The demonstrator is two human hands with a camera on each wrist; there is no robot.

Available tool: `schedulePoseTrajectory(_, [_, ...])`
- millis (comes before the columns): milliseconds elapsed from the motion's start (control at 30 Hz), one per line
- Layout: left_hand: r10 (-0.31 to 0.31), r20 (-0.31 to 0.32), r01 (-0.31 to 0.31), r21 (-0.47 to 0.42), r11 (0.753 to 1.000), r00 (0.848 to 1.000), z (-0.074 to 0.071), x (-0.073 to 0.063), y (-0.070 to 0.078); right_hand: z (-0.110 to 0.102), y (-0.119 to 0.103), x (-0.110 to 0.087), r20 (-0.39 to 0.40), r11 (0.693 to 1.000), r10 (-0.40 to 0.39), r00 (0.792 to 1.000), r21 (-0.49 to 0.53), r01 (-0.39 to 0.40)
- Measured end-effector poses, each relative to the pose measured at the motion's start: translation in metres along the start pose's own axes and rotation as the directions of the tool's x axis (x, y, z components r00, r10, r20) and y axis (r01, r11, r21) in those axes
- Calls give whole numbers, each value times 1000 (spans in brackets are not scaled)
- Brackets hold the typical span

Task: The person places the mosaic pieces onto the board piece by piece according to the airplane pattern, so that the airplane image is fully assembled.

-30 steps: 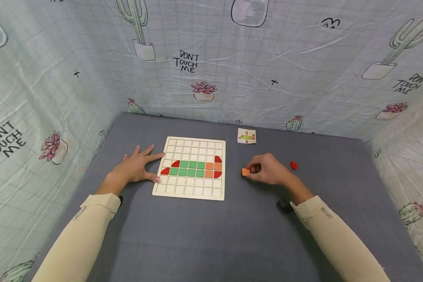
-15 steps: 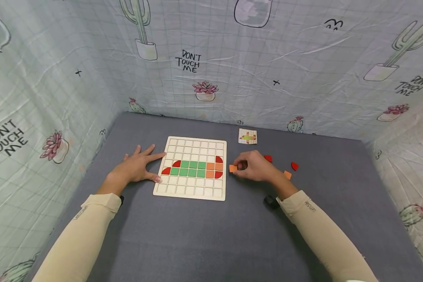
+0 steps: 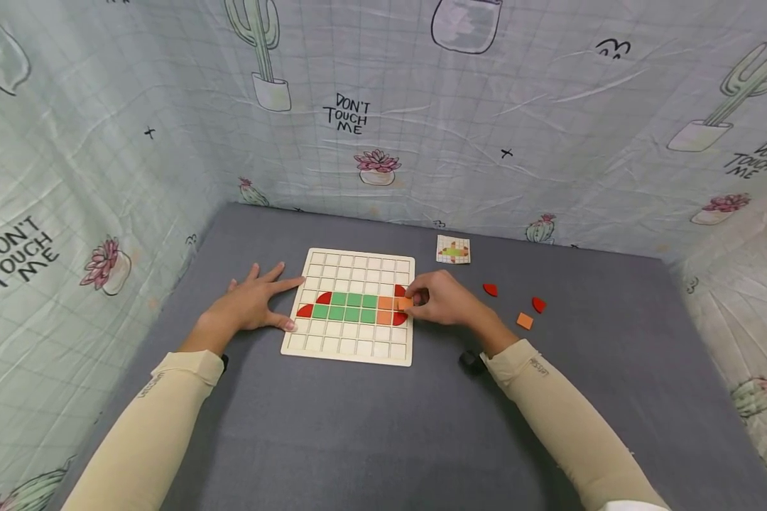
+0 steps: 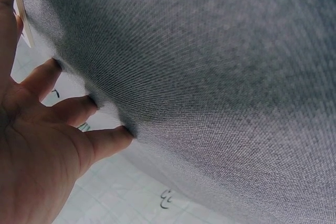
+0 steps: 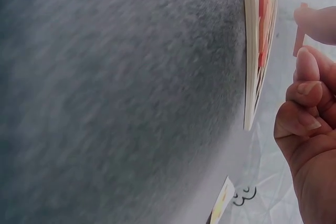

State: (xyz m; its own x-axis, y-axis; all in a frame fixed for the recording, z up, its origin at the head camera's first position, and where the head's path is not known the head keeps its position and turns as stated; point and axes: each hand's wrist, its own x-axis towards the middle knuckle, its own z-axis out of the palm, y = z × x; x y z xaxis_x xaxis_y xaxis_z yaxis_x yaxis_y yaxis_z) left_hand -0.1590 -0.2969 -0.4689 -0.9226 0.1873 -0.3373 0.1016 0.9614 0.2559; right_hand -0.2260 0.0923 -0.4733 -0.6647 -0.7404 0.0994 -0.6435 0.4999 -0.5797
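Spread fingers mark my left hand (image 3: 252, 301), with thumb and index fingertip on the left edge of the pale gridded board (image 3: 348, 348). In the left wrist view, the other fingertips of that hand (image 4: 47, 140) touch the grey tabletop. My right hand (image 3: 450, 299) pinches an orange square tile (image 3: 404, 304) over the board's right side, between two red quarter-round tiles. The right wrist view shows this orange tile (image 5: 300, 40) between thumb and fingertip, apart from the board (image 5: 249, 51). Two rows of green tiles (image 3: 353, 314) lie on the board beside orange tiles (image 3: 384, 317), with red pieces (image 3: 305, 311) at the ends.
Right of my right hand lie two loose red quarter-round tiles, a nearer one (image 3: 490, 289) and a farther one (image 3: 538, 304), plus an orange square tile (image 3: 525, 321). A small pattern card (image 3: 453, 250) lies behind. Printed fabric (image 3: 422, 177) stands at the table's back.
My right hand has moved left with the orange tile, from the bare table to above the board. Loose tiles behind it have come into sight. The left hand stays in place.
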Motion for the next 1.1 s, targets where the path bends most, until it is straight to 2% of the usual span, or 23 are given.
schedulePoseTrajectory(733, [-10,-6,10,2,1000,1000,3,3,-3,15,-14,34,50,999,40,998,17,-41])
schedulePoseTrajectory(1100, [-14,-12,14,-5,1000,1000,3,1,0,21,-20,49,46,999,34,998,37,-36])
